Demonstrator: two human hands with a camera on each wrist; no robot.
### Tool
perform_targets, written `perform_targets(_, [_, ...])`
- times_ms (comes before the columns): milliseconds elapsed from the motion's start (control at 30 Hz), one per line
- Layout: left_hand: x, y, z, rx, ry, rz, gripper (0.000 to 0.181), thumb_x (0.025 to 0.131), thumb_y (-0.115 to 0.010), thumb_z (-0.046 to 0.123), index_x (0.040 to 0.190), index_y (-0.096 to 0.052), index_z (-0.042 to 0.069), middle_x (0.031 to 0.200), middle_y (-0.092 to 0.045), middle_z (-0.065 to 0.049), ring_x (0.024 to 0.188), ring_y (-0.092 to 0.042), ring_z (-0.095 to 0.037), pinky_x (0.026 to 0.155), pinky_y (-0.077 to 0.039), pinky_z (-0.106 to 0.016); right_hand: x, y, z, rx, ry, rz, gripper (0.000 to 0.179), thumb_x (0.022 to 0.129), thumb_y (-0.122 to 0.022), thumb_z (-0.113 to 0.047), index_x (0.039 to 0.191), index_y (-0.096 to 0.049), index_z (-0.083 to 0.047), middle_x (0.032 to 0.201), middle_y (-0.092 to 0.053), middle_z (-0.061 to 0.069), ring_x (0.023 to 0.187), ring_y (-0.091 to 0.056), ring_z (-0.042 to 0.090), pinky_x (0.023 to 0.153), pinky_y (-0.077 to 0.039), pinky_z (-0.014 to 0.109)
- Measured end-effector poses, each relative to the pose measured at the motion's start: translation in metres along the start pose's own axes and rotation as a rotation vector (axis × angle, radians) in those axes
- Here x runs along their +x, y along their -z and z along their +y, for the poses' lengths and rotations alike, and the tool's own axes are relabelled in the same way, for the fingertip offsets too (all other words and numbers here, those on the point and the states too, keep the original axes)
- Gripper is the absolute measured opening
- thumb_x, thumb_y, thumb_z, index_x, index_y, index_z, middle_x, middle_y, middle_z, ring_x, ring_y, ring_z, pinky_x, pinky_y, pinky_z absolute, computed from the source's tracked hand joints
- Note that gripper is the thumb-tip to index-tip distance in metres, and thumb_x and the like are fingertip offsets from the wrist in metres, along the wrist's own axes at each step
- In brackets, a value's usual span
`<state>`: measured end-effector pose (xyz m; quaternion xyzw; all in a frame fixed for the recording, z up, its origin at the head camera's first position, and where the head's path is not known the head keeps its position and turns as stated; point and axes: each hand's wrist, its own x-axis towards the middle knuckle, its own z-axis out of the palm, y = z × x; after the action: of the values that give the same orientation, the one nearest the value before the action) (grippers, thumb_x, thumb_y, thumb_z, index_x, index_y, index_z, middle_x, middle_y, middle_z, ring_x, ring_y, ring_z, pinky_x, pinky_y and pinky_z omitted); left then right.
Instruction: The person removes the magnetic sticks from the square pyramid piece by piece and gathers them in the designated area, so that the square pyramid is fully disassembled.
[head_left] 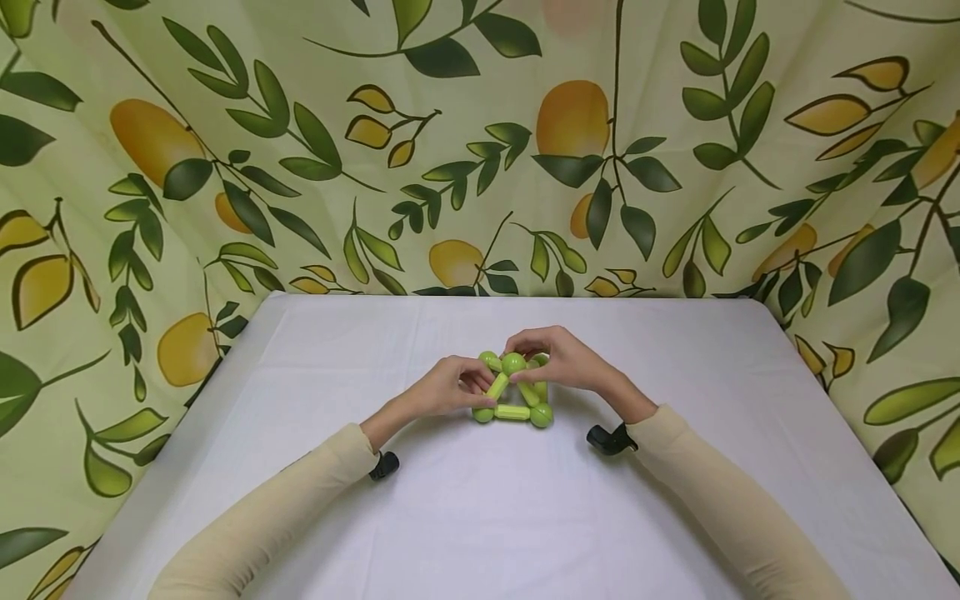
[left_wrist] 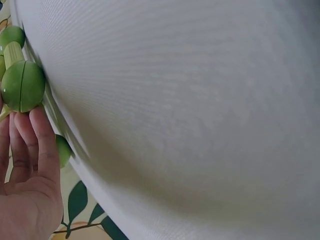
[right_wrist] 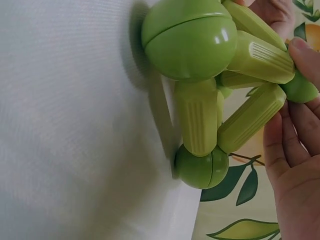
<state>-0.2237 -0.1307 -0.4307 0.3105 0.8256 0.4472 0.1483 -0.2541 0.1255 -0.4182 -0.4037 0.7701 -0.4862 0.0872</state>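
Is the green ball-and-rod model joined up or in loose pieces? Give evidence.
The model is joined up, at least mostly: rods meet green balls at its corners. Whether every joint is fixed, I cannot tell.

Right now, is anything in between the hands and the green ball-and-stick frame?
No, nothing visible is in the way. The left hand holds the frame at its left side, and the right hand holds it near the top. No other thing shows between them and it.
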Motion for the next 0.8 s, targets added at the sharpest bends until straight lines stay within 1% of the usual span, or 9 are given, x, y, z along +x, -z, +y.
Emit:
perform_targets(167, [-0.0001, 0.0004, -0.0004, -0.001, 0.01, -0.001, 0.02, 0.086, -0.084, 0.007, 0.101, -0.071, 0.003, 0.089, -0.068, 0.001, 0.083, -0.063, -0.015, 0.077, -0.057, -0.029, -0.0004, -0.0028, -0.0018, -0.03, 0.016, 0.037, 0.031, 0.082, -0.087, -0.007, 0.11, -0.072, -0.005, 0.107, -0.072, 0.003, 0.096, -0.065, 0.02, 0.089, -0.054, 0.049])
perform_targets(333, [-0.0002, 0.0006, -0.0013, 0.002, 0.009, -0.002, 0.02, 0.086, -0.084, 0.008, 0.1, -0.071, 0.004, 0.089, -0.068, 0.0, 0.083, -0.063, -0.015, 0.077, -0.057, -0.029, -0.001, -0.0059, -0.0009, -0.036, 0.062, 0.085, 0.037, 0.077, -0.088, 0.002, 0.11, -0.072, -0.001, 0.108, -0.072, 0.009, 0.097, -0.065, 0.025, 0.09, -0.054, 0.052])
perform_targets(433, [-0.0002, 0.0006, -0.0019, 0.007, 0.006, 0.0, 0.019, 0.086, -0.084, 0.007, 0.1, -0.07, 0.004, 0.088, -0.068, 0.0, 0.083, -0.063, -0.015, 0.076, -0.057, -0.029, -0.0007, -0.0071, 0.001, -0.037, 0.083, 0.097, 0.038, 0.076, -0.088, 0.005, 0.11, -0.072, -0.002, 0.108, -0.072, 0.007, 0.098, -0.065, 0.024, 0.091, -0.053, 0.05])
perform_targets(600, [0.0003, 0.0009, -0.0028, 0.01, 0.011, 0.002, 0.02, 0.085, -0.084, 0.008, 0.099, -0.07, 0.005, 0.088, -0.067, 0.001, 0.082, -0.063, -0.015, 0.076, -0.057, -0.029, -0.0003, -0.0074, 0.0029, -0.044, 0.1, 0.098, 0.036, 0.078, -0.088, -0.001, 0.111, -0.073, -0.008, 0.108, -0.071, -0.001, 0.097, -0.065, 0.018, 0.092, -0.054, 0.044])
perform_targets(800, [0.0, 0.0011, -0.0026, 0.013, 0.011, 0.0, 0.02, 0.085, -0.084, 0.008, 0.099, -0.07, 0.005, 0.088, -0.067, 0.001, 0.083, -0.064, -0.015, 0.077, -0.057, -0.03, -0.0009, -0.0063, 0.0023, -0.001, 0.111, 0.087, 0.033, 0.081, -0.087, -0.005, 0.111, -0.073, -0.007, 0.107, -0.072, 0.0, 0.097, -0.067, 0.02, 0.092, -0.054, 0.046])
